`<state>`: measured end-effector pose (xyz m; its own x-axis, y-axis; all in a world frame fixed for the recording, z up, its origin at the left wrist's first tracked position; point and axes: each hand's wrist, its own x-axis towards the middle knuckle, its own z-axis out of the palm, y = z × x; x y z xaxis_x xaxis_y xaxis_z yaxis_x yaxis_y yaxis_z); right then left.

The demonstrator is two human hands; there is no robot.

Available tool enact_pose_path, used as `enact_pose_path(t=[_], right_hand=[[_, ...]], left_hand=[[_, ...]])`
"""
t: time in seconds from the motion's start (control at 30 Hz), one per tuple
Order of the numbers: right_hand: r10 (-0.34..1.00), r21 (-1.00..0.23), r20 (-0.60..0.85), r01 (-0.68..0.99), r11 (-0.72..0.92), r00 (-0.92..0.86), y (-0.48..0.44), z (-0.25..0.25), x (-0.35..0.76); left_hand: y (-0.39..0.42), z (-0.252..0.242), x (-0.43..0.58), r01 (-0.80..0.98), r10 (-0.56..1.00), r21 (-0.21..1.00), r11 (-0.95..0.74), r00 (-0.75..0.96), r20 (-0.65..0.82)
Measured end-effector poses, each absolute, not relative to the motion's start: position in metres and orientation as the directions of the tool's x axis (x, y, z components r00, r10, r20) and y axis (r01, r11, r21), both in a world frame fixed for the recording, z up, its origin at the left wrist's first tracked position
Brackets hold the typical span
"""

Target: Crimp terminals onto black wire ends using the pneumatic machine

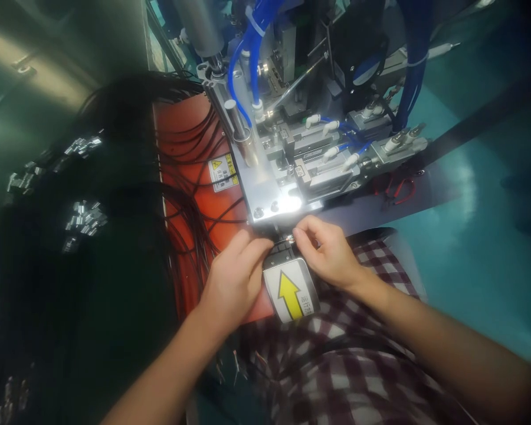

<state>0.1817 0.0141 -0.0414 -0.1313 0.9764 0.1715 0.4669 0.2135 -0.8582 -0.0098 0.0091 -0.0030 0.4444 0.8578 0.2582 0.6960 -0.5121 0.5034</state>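
My left hand (235, 277) and my right hand (325, 251) meet at the front edge of a metal machine plate (265, 195). Both have fingers curled in a pinch around a small dark part (283, 243) at a slot just above a white cover with a yellow arrow (291, 290). What exactly the fingertips hold is too small to name. A thin black wire seems to run from my left fingers toward the slot.
A bundle of black cables (190, 195) lies over an orange mat (181, 136) on the left. Small silver connectors (85, 215) are scattered in the dark left area. Pneumatic cylinders with blue hoses (248, 53) rise behind the plate. Red-handled pliers (398, 189) lie right. A checkered garment (336, 366) covers my lap.
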Motion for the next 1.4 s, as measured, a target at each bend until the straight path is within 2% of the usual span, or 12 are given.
enact_pose_path(t=[0.13,0.27,0.33,0.4,0.5,0.6,0.77,0.93,1.1,1.2,1.27,1.4], right_hand=[[0.959,-0.806,0.235,0.52,0.283,-0.157,0.015,-0.038,0.183],[0.969,-0.813,0.213,0.528,0.245,-0.121,0.012,-0.036,0.179],[0.985,-0.853,0.149,0.492,0.175,-0.092,0.011,-0.036,0.178],[0.998,-0.915,0.025,0.401,0.049,-0.063,0.01,-0.038,0.177],[0.975,-0.968,-0.211,0.153,-0.199,-0.064,0.008,-0.041,0.179],[0.954,-0.958,-0.287,0.001,-0.288,-0.092,0.005,-0.043,0.18],[0.971,-0.969,-0.234,0.094,-0.23,-0.038,0.002,-0.037,0.176],[0.981,-0.973,-0.193,0.138,-0.187,-0.03,0.001,-0.032,0.176],[0.995,-0.92,-0.009,0.39,0.029,-0.096,0.006,-0.032,0.182],[0.986,-0.879,0.089,0.455,0.145,-0.142,0.008,-0.036,0.185],[0.99,-0.908,0.07,0.403,0.114,-0.123,0.009,-0.039,0.185],[0.973,-0.969,-0.177,0.196,-0.147,-0.146,0.009,-0.039,0.184]], left_hand=[[0.01,-0.001,-0.011,0.678,0.825,0.475,-0.562,0.498,0.267],[0.008,0.005,-0.011,0.754,0.778,0.202,-0.625,0.579,0.244],[0.008,0.007,-0.012,0.759,0.761,0.128,-0.638,0.596,0.256],[0.009,0.006,-0.013,0.743,0.744,0.135,-0.656,0.607,0.278],[0.012,0.006,-0.014,0.724,0.732,0.148,-0.674,0.625,0.273],[0.012,0.007,-0.013,0.732,0.734,0.118,-0.67,0.632,0.246],[0.009,0.008,-0.011,0.734,0.715,0.042,-0.678,0.646,0.269],[0.009,0.006,-0.011,0.732,0.708,0.025,-0.681,0.649,0.279],[0.008,0.004,-0.013,0.724,0.697,0.029,-0.689,0.652,0.298],[0.008,0.003,-0.013,0.723,0.697,0.032,-0.69,0.652,0.298],[0.008,0.003,-0.013,0.727,0.699,0.029,-0.686,0.648,0.303],[0.01,0.003,-0.011,0.729,0.699,0.023,-0.684,0.647,0.305]])
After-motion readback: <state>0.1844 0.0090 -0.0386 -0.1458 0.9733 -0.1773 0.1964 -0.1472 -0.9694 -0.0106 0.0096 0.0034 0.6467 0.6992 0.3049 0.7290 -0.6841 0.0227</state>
